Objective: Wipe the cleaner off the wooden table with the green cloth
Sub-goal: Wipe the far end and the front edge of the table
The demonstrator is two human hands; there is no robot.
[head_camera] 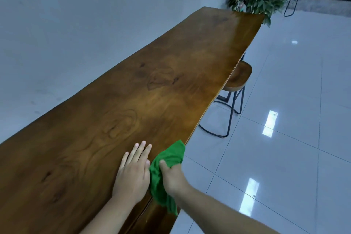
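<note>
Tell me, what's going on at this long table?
A person is wiping a long brown wooden table. Their right hand grips a bunched green cloth at the table's near right edge, part of it hanging over the side. Their left hand lies flat on the wood just beside the cloth, fingers spread. A round wooden stool sits tucked under the table further along.

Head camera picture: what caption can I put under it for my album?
Right hand wipes the wooden table edge with a green cloth; left hand rests flat beside it.
</note>
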